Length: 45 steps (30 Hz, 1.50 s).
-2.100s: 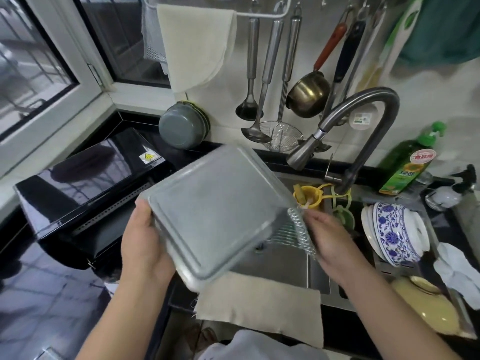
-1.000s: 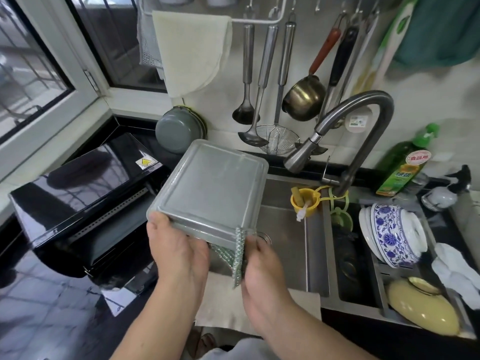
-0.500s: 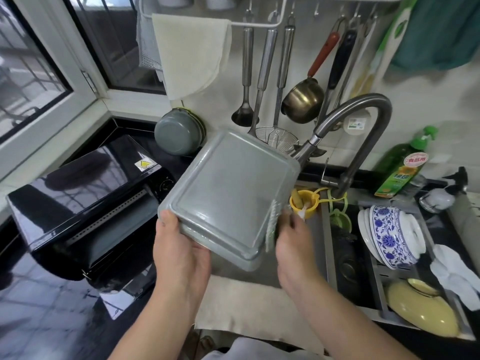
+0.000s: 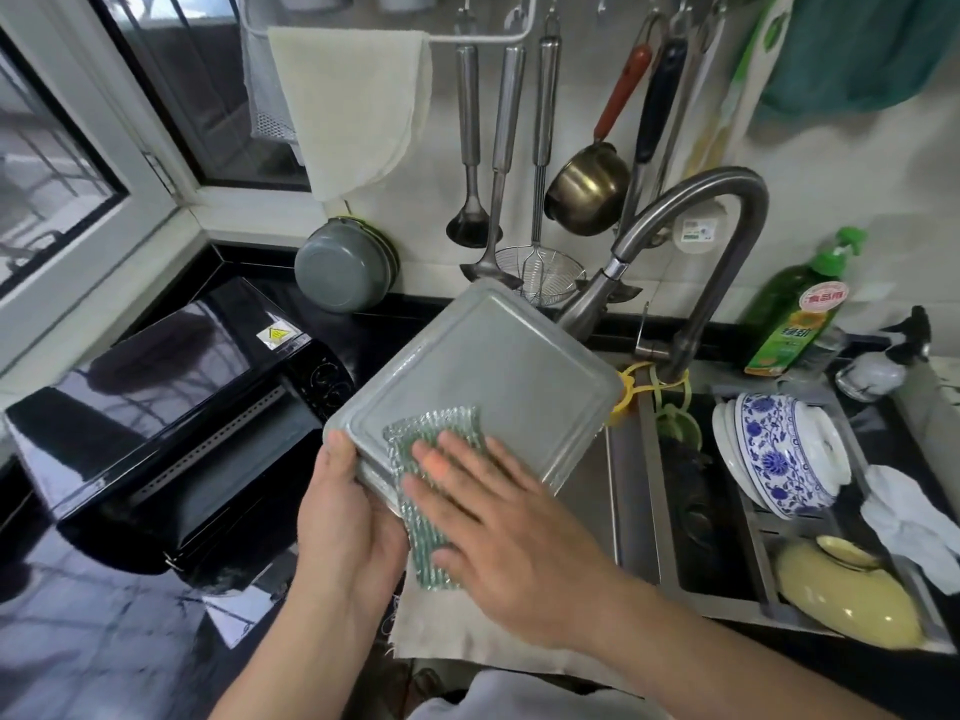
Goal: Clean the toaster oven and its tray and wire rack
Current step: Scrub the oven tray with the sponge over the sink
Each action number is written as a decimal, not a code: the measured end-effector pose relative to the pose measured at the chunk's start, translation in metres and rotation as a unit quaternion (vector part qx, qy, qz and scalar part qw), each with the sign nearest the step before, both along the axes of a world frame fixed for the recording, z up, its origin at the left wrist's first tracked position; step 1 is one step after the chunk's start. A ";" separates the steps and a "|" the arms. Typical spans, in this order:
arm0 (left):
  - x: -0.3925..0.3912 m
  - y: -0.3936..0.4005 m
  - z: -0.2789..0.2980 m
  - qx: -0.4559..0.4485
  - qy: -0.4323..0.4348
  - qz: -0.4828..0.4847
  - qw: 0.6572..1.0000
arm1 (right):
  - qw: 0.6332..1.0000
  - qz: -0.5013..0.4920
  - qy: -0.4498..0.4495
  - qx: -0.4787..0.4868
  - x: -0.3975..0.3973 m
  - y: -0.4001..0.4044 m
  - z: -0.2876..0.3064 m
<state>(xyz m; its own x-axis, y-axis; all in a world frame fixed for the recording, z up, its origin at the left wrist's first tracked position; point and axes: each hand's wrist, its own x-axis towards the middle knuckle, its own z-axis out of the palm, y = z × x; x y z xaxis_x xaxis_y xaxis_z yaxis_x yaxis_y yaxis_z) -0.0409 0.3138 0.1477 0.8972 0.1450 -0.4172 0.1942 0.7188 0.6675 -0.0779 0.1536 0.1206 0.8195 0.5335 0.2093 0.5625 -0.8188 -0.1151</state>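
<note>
The left hand point(image 4: 349, 511) clamped the near corner of the square grey metal oven tray point(image 4: 493, 376), thumb over the rim, holding it tilted, underside up, above the steel sink point(image 4: 631, 491). The right hand point(image 4: 498, 527) lay flat, fingers straight and together, pressing a green mesh scouring cloth point(image 4: 431, 433) onto the tray's bottom. The glossy black toaster oven point(image 4: 171, 402) sat on the counter to the left. Risky hold, though: one wet corner grip against a firm push could let the tray twist or slip, clattering into the sink or knocking the curved steel tap point(image 4: 691, 241) just behind its far edge.
</note>
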 end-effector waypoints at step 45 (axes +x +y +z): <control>-0.010 -0.001 -0.005 0.151 -0.066 -0.118 0.979 | 0.960 -0.246 -0.029 0.129 0.050 -0.052 0.032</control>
